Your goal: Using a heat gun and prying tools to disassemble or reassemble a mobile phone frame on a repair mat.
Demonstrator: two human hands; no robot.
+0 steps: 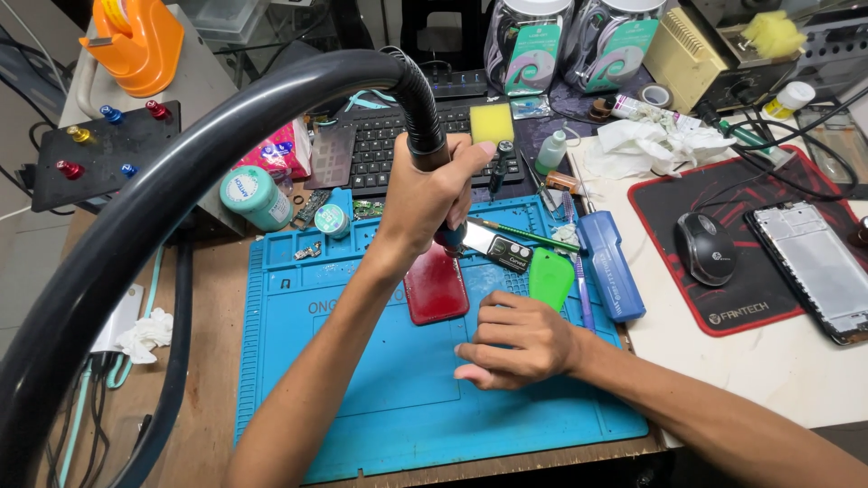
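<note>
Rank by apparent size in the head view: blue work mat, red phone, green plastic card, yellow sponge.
1. blue work mat
2. red phone, partly hidden by the left hand
3. green plastic card
4. yellow sponge, though it lies farther away.

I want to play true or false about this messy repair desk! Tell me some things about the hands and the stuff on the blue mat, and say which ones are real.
1. The left hand holds a black hose tool pointed down at a red phone. True.
2. The red phone lies on a blue mat. True.
3. The right hand is holding the computer mouse. False: the mouse sits alone on the red and black pad; the right hand rests on the mat.
4. A green flat tool lies just past the right hand. True.
5. The keyboard is on the floor. False: it sits on the desk behind the mat.
</note>
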